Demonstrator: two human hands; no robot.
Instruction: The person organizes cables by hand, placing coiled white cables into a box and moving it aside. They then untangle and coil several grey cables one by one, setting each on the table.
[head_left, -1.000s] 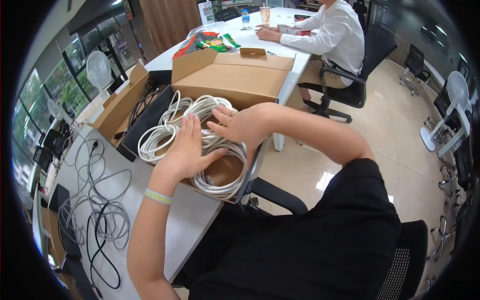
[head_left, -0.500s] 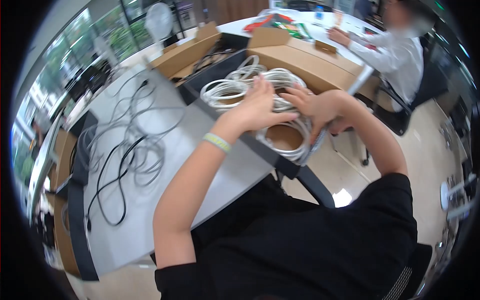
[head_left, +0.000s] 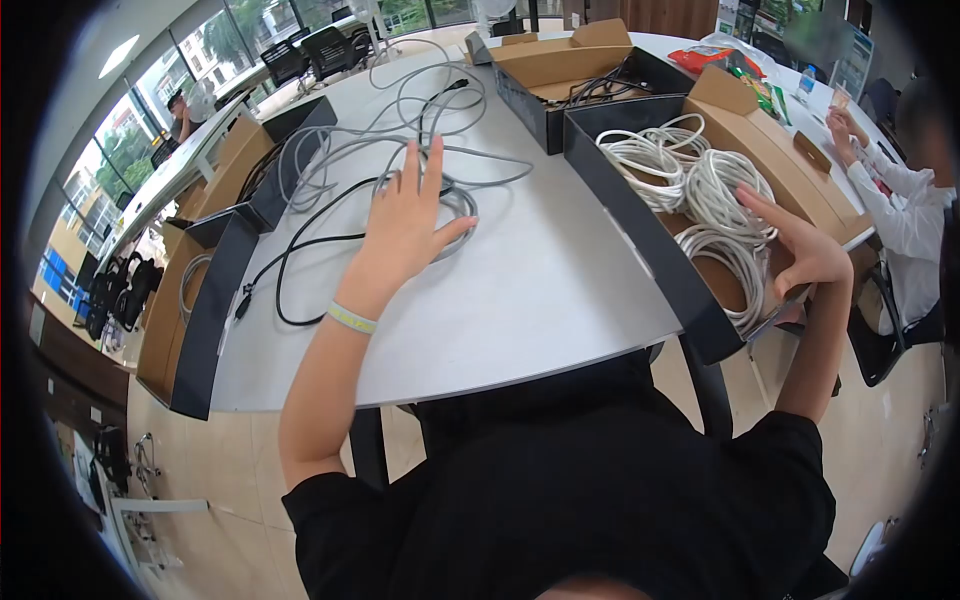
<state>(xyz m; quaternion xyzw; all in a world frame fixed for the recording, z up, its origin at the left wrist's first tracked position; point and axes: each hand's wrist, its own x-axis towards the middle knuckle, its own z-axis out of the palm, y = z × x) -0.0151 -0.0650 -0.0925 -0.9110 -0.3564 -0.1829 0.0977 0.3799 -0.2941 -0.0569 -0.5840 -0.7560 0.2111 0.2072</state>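
My left hand (head_left: 405,225), fingers spread, is over the loose grey cable (head_left: 505,172) on the table and overlaps part of that tangle. A black cable (head_left: 283,285) curves across the tabletop left of this hand, its plug near the left box. At the right, my right hand (head_left: 800,240) has its fingers apart at the near right end of a black box (head_left: 640,235) with a cardboard inside. Its fingertips reach the coiled white cables (head_left: 725,190) lying in that box. Several white coils fill it from back to front.
Another open box (head_left: 540,125) behind holds dark cables. Two boxes stand along the left edge of the white table (head_left: 520,330); the nearer box (head_left: 190,350) has a grey coil inside. Snack packets (head_left: 715,62) and a bottle (head_left: 806,82) lie beyond. A person in a white shirt (head_left: 900,200) sits right.
My left hand has left the white coils and moved left over the grey cable. The right hand stays at the box of white cables. My view has turned left.
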